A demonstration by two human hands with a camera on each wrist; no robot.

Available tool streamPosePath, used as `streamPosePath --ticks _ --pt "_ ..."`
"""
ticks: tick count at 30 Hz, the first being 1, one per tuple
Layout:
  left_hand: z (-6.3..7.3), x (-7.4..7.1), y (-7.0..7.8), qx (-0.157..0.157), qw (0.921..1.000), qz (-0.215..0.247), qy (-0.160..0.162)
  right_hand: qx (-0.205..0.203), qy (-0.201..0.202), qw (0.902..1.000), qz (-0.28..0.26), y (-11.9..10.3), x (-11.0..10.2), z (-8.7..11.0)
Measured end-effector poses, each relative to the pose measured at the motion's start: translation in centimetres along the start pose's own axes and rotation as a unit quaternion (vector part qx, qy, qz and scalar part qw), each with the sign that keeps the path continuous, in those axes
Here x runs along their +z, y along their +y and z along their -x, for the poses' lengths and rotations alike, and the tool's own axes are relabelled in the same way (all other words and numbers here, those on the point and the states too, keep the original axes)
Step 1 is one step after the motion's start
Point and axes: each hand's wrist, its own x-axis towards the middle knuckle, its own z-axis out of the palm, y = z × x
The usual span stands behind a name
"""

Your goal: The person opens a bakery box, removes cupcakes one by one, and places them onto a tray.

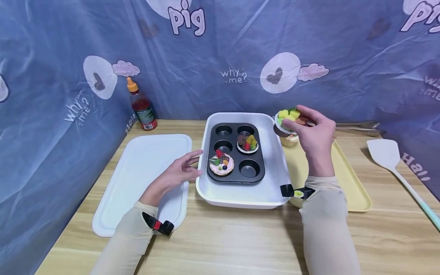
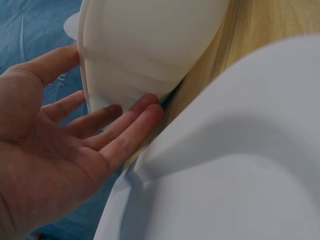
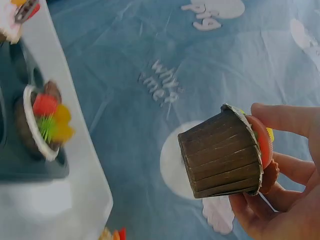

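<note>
My right hand (image 1: 316,131) grips a cupcake (image 3: 222,155) by its topping, fingers spread round the yellow and green pieces. This cupcake has a brown pleated wrapper and is held up over the right rim of the white basin (image 1: 275,193). Inside the basin lies a dark muffin tin (image 1: 235,177). A pink-frosted cupcake (image 1: 221,165) sits in its front left cup, and a fruit-topped cupcake (image 1: 247,144) in the middle right cup. At the basin's left wall is my left hand (image 1: 180,170), fingers loosely extended, fingertips right at the wall.
A white tray (image 1: 144,164) lies left of the basin, a yellow tray (image 1: 354,191) right, with another cupcake (image 1: 289,141) on it. A sauce bottle (image 1: 143,109) stands at the back left. Metal utensils (image 1: 361,129) and a white spatula (image 1: 386,154) lie at the right.
</note>
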Motion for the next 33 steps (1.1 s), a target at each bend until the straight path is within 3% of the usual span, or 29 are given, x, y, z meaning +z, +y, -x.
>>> streamPosePath --ticks 5,12,21,33 --pt "0.1 -0.2 0.1 -0.002 0.9999 -0.011 0.007 0.007 0.009 0.9999 0.001 0.8 -1.3 -0.1" --pt "0.2 -0.5 0.0 -0.017 0.9993 -0.029 0.019 0.044 0.017 0.9966 0.067 2.5 -3.0 -0.2" --pt "0.1 -0.5 -0.2 -0.009 0.9996 -0.023 0.013 0.089 -0.044 0.9821 0.160 5.8 -4.1 -0.7" --pt "-0.1 0.0 -0.3 -0.016 0.9997 -0.017 0.009 0.108 -0.097 0.9734 0.178 8.2 -5.3 -0.7"
